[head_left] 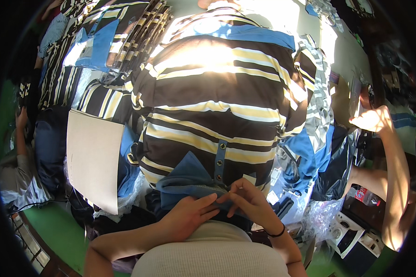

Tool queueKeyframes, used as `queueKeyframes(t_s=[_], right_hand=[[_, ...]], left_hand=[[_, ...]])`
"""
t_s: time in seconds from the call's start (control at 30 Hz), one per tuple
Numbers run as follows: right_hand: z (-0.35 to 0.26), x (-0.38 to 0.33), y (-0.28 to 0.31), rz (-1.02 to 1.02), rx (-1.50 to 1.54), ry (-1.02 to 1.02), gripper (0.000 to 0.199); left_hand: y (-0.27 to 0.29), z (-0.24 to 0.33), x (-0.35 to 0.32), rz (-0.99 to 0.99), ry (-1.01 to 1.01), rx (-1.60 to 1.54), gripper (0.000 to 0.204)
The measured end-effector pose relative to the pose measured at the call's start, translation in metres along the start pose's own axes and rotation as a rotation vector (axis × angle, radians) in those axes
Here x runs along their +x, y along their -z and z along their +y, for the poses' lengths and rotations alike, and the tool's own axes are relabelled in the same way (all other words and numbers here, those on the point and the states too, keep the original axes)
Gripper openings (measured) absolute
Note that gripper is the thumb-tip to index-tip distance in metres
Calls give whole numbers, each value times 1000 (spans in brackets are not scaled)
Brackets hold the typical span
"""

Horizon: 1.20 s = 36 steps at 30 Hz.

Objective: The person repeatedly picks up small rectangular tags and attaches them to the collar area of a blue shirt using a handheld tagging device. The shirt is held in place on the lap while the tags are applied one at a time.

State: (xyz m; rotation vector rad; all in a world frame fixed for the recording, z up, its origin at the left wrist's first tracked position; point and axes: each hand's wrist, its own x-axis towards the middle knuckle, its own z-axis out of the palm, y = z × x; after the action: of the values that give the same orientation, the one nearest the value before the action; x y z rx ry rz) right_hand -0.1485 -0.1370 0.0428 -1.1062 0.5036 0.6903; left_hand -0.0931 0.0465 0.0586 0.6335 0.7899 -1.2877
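Note:
A dark brown polo shirt [212,87] with yellow and white stripes lies spread before me, its blue collar [185,177] and buttoned blue placket [220,161] toward my body. My left hand [189,214] rests at the collar's near edge, fingers stretched out and thumb raised. Beside it, my right hand [247,201] has its fingers curled into a pinch at the right end of the collar. Whatever is between those fingertips is too small or hidden to make out. A small white tag [250,178] shows just above the right hand.
Left of the shirt stands a stack of beige card sheets [94,159]. Bagged folded striped shirts [94,44] lie at the far left. Blue and grey garments [305,152] and crumpled clear plastic [326,221] are at the right. A co-worker's arm [395,157] reaches in there; another person's arm [21,131] is at left.

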Motion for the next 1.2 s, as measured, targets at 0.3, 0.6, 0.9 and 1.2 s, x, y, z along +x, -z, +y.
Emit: queueKeyframes(t_s=[0.3,0.6,0.9,1.2], right_hand=[[1,-8,9,184,-330,139,12],[-8,-8,3,172,-333,29,11],[-24,-9,-9,166,-617,119,11],[-24,-4,-21,182,-800,281,8]], left_hand=[[-6,-6,11,187,-6,101,30],[-6,-6,10,185,4,147,31],[-4,-12,10,147,-103,215,33],[-1,-13,12,128,-140,247,34]])
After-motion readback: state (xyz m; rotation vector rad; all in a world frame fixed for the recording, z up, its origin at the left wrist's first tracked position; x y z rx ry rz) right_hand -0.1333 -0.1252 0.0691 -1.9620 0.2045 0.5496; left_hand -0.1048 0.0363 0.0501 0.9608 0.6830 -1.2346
